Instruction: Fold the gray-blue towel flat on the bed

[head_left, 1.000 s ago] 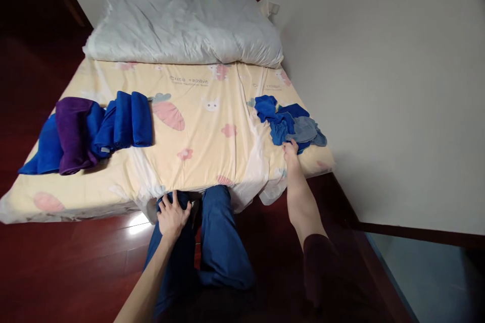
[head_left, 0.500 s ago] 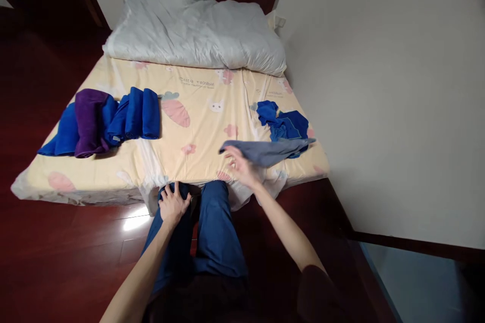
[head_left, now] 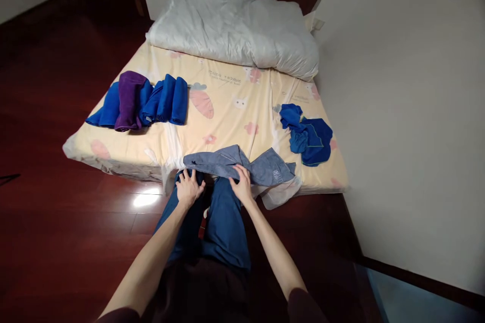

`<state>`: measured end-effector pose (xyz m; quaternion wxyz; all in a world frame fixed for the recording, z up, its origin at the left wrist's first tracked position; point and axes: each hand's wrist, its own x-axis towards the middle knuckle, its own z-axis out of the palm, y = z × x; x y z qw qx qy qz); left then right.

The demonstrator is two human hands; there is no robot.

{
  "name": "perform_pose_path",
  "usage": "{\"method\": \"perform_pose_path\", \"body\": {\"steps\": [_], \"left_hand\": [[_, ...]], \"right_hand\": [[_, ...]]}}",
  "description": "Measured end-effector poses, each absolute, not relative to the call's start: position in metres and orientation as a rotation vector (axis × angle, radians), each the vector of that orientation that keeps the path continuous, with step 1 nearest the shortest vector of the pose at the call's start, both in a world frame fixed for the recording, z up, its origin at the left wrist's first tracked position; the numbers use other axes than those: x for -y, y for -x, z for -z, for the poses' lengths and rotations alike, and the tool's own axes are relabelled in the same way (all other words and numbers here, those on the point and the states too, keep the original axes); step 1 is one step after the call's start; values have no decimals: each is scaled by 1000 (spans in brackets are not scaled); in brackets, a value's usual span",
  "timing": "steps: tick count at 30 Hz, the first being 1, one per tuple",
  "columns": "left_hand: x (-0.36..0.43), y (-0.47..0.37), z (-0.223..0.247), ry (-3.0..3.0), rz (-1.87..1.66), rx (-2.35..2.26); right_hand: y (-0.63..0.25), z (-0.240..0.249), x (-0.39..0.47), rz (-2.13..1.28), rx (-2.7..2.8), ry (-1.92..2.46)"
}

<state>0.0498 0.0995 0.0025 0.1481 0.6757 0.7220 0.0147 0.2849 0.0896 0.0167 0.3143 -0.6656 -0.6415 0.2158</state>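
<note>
A grey-blue cloth (head_left: 242,164) lies crumpled along the near edge of the bed (head_left: 227,111), right in front of my knees. My right hand (head_left: 241,185) rests on its near edge with fingers bent over the fabric. My left hand (head_left: 188,187) touches the cloth's left end, fingers spread above my blue trouser leg. A heap of unfolded blue cloths (head_left: 308,132) sits on the bed's right side. A row of rolled blue towels and one purple towel (head_left: 142,101) lies on the left side.
A white duvet (head_left: 235,25) is bunched at the head of the bed. A pale wall (head_left: 409,111) runs close along the bed's right side. Dark red wooden floor (head_left: 56,202) surrounds the bed on the left and near sides.
My right hand pulled the grey-blue cloth off the right-hand heap and brought it to the bed's near edge. My left hand moved from my knee onto the cloth. The view shifted left.
</note>
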Motion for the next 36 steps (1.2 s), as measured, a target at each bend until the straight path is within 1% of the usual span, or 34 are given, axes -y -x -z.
{"method": "perform_pose_path", "body": {"steps": [2,7,10,13,16,18,21,23,25,28,31,33,36], "left_hand": [[-100,-50,-1,-1943,-50,-2067],[-99,-49,-1,-1936,-66,-2065],[-96,-48,-2,-1921,-53,-2060],[-93,-47,-4,-1919,-75,-2037],[-90,-41,-6,-1913,-121,-2018],[-83,-35,-7,-1936,-187,-1987],[-66,-26,-11,-2088,-377,-1833],[-56,-25,-17,-2205,-506,-1687],[-53,-30,-26,-2291,-560,-1538],[-68,-46,-40,-2401,-438,-1276],[-96,-53,-48,-2467,-141,-1072],[-117,-44,-50,-2472,-14,-1049],[-146,-8,-55,-2455,-17,-1082]], "right_hand": [[-312,-23,-98,-522,1819,1817],[-330,-40,-126,-662,2287,1687],[-325,-46,-132,-531,2387,1911],[-328,-51,-129,-377,2305,2232],[-337,-59,-116,-284,2239,2346],[-344,-67,-101,-226,2242,2311],[-355,-82,-70,-170,2264,2179],[-359,-95,-48,-191,2310,2057],[-358,-110,-29,-243,2380,1951],[-352,-133,-11,-276,2443,1872],[-349,-155,-3,-212,2434,1907],[-355,-168,0,-140,2399,1941],[-374,-187,6,-59,2309,1940]]}}
